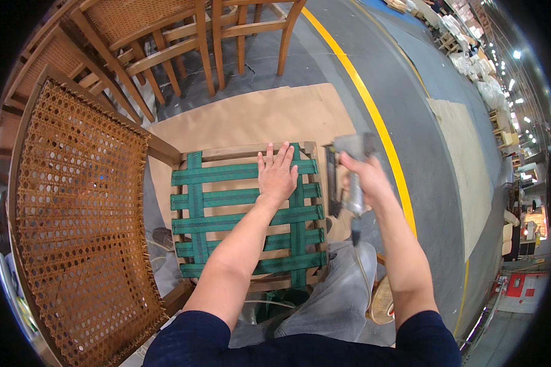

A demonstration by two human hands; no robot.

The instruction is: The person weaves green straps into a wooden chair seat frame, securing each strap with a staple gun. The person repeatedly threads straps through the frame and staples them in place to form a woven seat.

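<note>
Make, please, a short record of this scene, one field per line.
Left grip: open, spread at the far side of the wooden seat frame
Right grip: holds a grey hand tool, blurred
Webbing: green straps, five running left-right, two crossing them
Backrest: brown cane, left of the seat
Floor: yellow line at right

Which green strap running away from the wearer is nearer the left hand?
The right strap, beside the left hand; the left strap lies nearer the cane back.
</note>
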